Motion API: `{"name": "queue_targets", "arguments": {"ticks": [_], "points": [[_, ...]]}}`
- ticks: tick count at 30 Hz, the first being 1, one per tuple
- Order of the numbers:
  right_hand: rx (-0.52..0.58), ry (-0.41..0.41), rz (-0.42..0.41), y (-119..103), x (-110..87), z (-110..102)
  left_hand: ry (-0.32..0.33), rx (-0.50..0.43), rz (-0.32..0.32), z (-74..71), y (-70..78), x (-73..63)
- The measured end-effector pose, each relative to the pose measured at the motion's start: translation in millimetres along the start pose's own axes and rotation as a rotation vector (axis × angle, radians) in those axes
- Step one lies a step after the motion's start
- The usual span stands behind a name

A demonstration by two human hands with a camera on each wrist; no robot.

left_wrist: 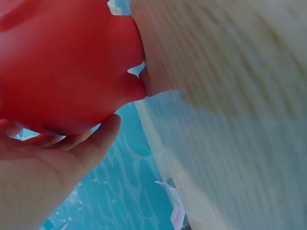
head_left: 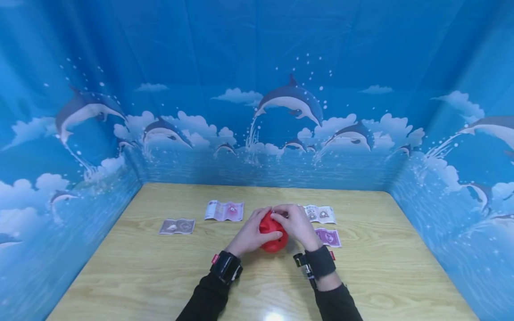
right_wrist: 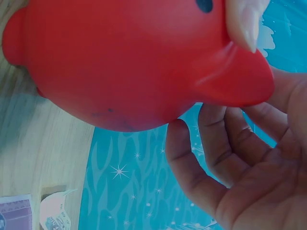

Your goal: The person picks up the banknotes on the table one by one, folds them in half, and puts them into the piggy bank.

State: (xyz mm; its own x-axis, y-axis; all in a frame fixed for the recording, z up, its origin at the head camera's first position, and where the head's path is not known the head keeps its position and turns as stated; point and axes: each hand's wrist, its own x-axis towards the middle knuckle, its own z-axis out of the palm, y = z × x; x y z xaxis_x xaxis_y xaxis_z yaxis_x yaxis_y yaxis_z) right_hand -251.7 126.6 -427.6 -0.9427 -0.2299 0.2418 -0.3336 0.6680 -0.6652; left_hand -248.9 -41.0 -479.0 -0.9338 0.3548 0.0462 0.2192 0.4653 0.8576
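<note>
hands (head_left: 252,232) (head_left: 297,224) gripping red pig (head_left: 270,226), banknotes (head_left: 225,211) nearby

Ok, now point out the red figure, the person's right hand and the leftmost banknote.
Red figure (right_wrist: 120,62), right wrist view: side of its rounded body.
Right hand (head_left: 296,223), head view: back of the hand.
Leftmost banknote (head_left: 176,226), head view: middle of its upper face.

Pretty basic getup: plain black sleeves (head_left: 204,301) on both arms, a chunky black band (head_left: 225,266) on the left wrist, wide black cuff (head_left: 322,262) on the right. 2 little red tags (head_left: 215,258) stick out, 1 per wrist, plus small dark gadgets (head_left: 305,267) with silvery bits. Fingers (right_wrist: 184,160) are bare.
</note>
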Motion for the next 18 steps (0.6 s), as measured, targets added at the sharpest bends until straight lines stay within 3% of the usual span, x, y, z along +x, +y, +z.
{"name": "queue_targets", "arguments": {"ticks": [8,18], "points": [[-0.015,-0.005,-0.024,1.7,1.1,0.6,-0.007,-0.01,-0.008,-0.4,-2.9,2.1],[0.008,0.012,0.025,3.3,2.2,3.7,-0.03,-0.022,-0.035,-1.1,-2.5,2.9]]}}
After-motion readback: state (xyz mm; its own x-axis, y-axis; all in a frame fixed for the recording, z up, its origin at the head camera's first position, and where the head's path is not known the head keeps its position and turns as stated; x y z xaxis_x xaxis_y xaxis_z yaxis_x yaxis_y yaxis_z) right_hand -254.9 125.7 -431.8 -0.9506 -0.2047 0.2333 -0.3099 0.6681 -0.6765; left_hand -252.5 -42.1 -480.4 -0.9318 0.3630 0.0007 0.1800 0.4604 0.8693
